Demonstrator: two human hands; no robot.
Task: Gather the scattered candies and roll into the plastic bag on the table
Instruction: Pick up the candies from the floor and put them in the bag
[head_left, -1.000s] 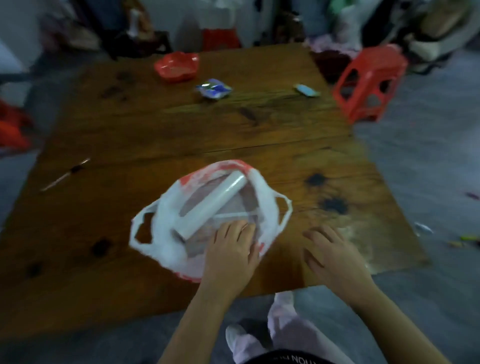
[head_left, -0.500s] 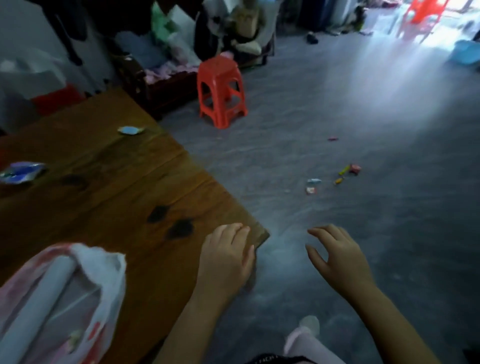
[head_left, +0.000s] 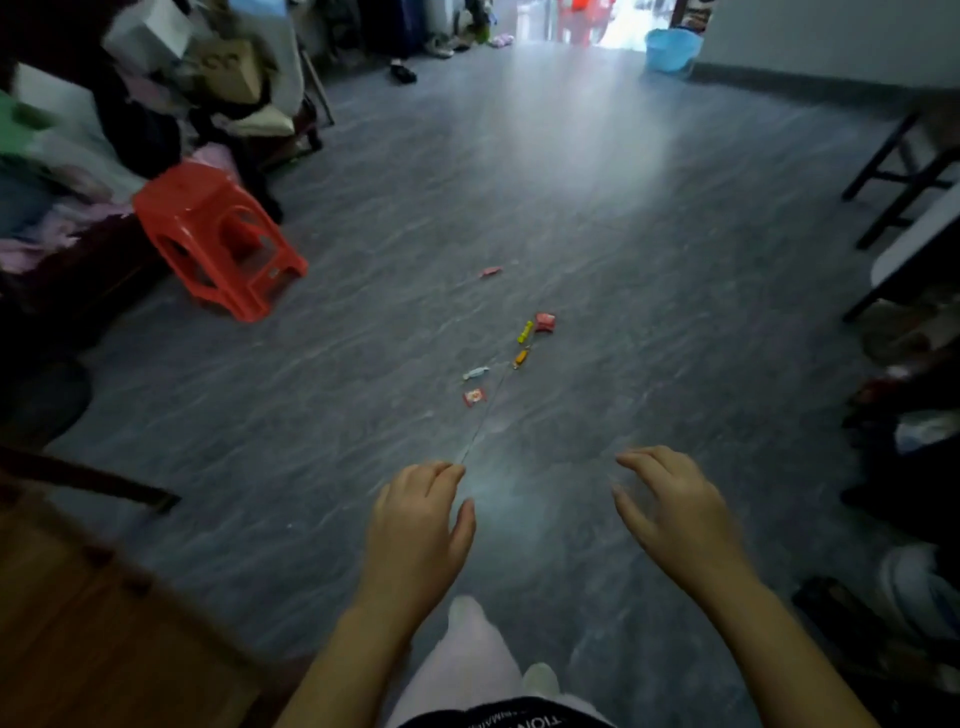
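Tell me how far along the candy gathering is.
Done: nothing visible; the bag is out of view. In hand: nothing, left hand and right hand are empty above the floor. Left: six candies lie scattered on the floor ahead.

floor (head_left: 649, 234): grey, paler streaks | stool (head_left: 202, 208): red | basin (head_left: 672, 49): light blue | table (head_left: 104, 649): brown wood | trousers (head_left: 472, 654): pale pink | 6 sweets: pink candy (head_left: 491, 271); red candy (head_left: 545, 321); yellow candy (head_left: 525, 331); orange candy (head_left: 520, 358); pale blue candy (head_left: 476, 372); red-and-white candy (head_left: 474, 397)
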